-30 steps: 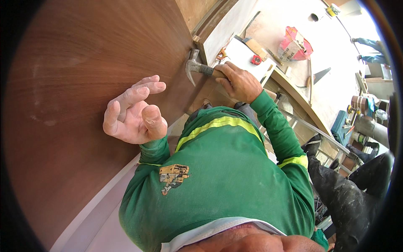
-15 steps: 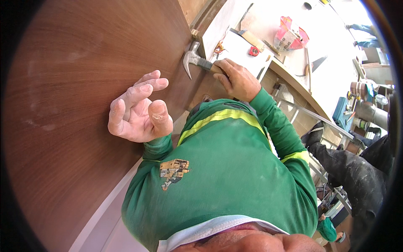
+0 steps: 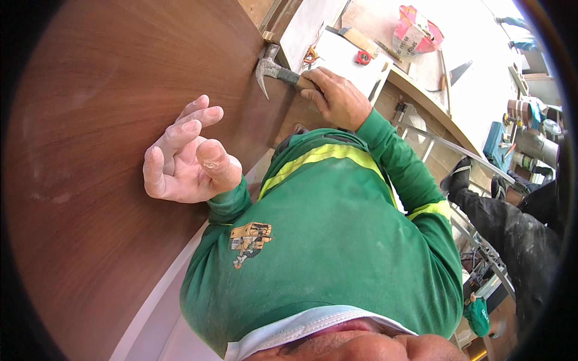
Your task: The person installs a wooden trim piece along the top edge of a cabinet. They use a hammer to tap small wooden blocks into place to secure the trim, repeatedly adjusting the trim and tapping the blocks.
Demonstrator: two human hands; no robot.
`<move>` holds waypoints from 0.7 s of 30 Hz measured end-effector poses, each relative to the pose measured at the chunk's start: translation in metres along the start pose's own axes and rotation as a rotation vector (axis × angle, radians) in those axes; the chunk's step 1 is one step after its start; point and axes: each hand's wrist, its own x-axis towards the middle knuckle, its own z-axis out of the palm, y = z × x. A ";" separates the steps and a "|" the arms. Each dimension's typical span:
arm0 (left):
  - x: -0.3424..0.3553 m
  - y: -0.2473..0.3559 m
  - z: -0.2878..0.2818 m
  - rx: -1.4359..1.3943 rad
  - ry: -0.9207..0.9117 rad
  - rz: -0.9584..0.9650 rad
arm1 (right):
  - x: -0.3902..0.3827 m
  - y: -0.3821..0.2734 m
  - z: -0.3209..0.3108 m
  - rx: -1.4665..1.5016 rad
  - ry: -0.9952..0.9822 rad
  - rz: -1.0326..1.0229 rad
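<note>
My right hand (image 3: 340,99) is wrapped round the wooden handle of a claw hammer (image 3: 268,70). The hammer's steel head is at the far edge of a large brown wood-grain panel (image 3: 90,120), with its claw pointing toward me. Whether the head touches the edge I cannot tell. My left hand (image 3: 189,153) is held up in front of the panel, palm turned up, its dusty fingers bent and apart with nothing in them. Whether its back rests on the panel is hidden.
A white-topped bench (image 3: 340,60) ahead carries a red tape measure (image 3: 362,58), a pink-and-white bag (image 3: 415,33) and a handsaw (image 3: 460,72). At right are a metal ladder (image 3: 445,141), a teal toolbox (image 3: 497,147) and another person's dark-trousered leg (image 3: 506,228).
The hammer and my right hand have shifted slightly left and farther away. My left hand has moved a little left, fingers still apart. The other person's leg at right has shifted slightly.
</note>
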 end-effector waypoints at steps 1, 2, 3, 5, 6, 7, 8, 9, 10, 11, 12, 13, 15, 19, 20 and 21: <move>-0.002 0.001 0.000 0.005 0.001 -0.007 | -0.001 -0.004 -0.002 0.001 -0.016 0.019; -0.004 0.001 -0.001 0.012 -0.003 -0.012 | -0.001 -0.003 -0.004 0.025 -0.026 -0.008; -0.004 0.002 -0.001 0.013 -0.007 -0.012 | 0.000 -0.001 -0.008 0.047 -0.029 -0.033; -0.004 0.003 -0.001 0.010 0.002 -0.015 | 0.000 0.004 -0.007 0.062 -0.023 -0.048; -0.004 0.003 0.002 0.001 0.021 -0.013 | 0.002 0.008 -0.003 0.049 -0.011 -0.038; -0.004 0.002 0.005 -0.011 0.039 -0.011 | 0.002 0.011 -0.001 0.035 0.004 -0.027; -0.006 0.003 0.011 -0.057 0.048 -0.041 | 0.000 0.013 -0.001 0.049 -0.003 -0.013; -0.009 0.004 0.017 -0.099 0.056 -0.075 | -0.003 0.010 -0.002 0.067 -0.015 0.001; -0.011 0.004 0.024 -0.153 0.064 -0.101 | -0.006 0.007 -0.006 0.077 -0.014 0.016; -0.016 0.007 0.027 -0.210 0.013 -0.173 | -0.012 0.005 -0.007 0.102 -0.025 0.032; -0.023 0.009 0.033 -0.215 -0.008 -0.294 | -0.018 0.002 -0.011 0.104 -0.031 0.033; -0.033 0.012 0.038 -0.222 -0.033 -0.417 | -0.027 0.004 -0.015 0.094 -0.081 0.065; -0.051 0.017 0.043 -0.283 -0.155 -0.767 | -0.048 0.013 -0.016 0.089 -0.135 0.129; -0.062 0.004 0.082 -0.282 -0.245 -1.026 | -0.095 0.041 -0.009 0.029 -0.114 0.304; -0.066 -0.003 0.089 -0.215 -0.267 -0.960 | -0.103 0.045 -0.011 0.005 -0.109 0.361; -0.067 -0.007 0.096 -0.145 -0.290 -0.896 | -0.111 0.045 -0.014 0.022 -0.088 0.376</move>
